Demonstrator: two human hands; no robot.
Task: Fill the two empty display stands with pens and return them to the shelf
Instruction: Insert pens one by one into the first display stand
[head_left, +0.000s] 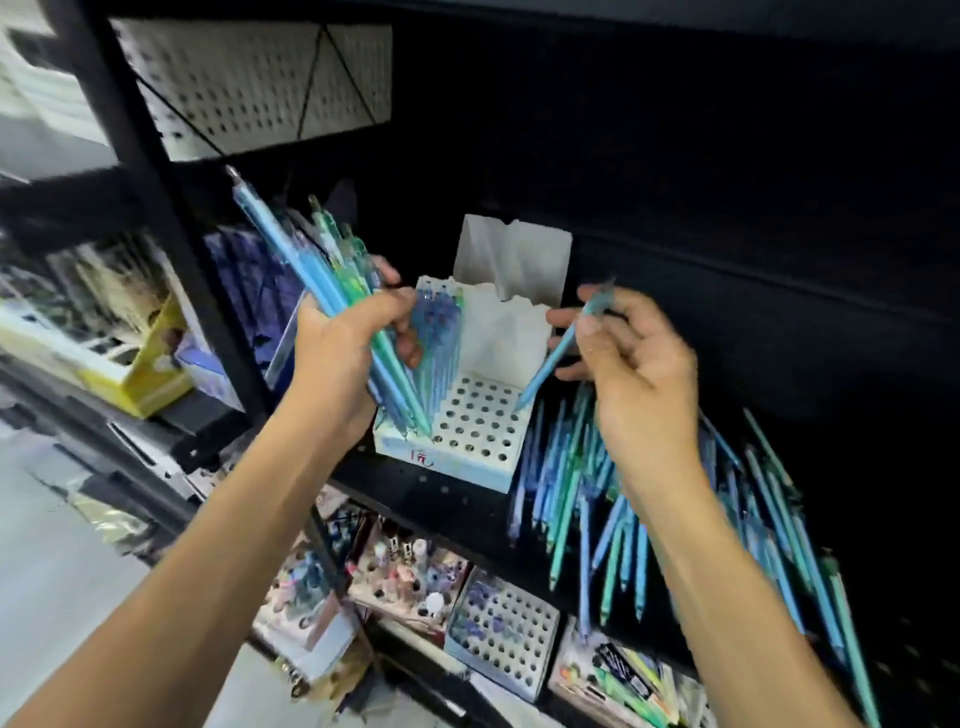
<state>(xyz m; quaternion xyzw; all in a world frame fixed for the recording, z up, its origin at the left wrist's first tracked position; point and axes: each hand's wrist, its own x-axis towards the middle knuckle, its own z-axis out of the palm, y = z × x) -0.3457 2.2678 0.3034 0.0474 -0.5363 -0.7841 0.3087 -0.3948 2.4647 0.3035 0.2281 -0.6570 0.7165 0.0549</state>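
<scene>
A white display stand (480, 457) with rows of holes sits on the black shelf (415, 488). Several blue pens (436, 332) stand in its left rows; the right rows are empty. My left hand (348, 338) grips a bundle of blue and green pens (311, 260) just left of the stand, tips pointing down at it. My right hand (634, 353) pinches a single light-blue pen (561, 353), its tip angled down just above the stand's right holes. A second white stand with holes (501, 636) sits on the shelf below.
A heap of loose blue and green pens (649, 514) lies on the shelf right of the stand. A white pegboard (249, 78) hangs at the upper left. Yellow boxes (150, 374) sit at left, and the lower shelf holds assorted stationery (410, 577).
</scene>
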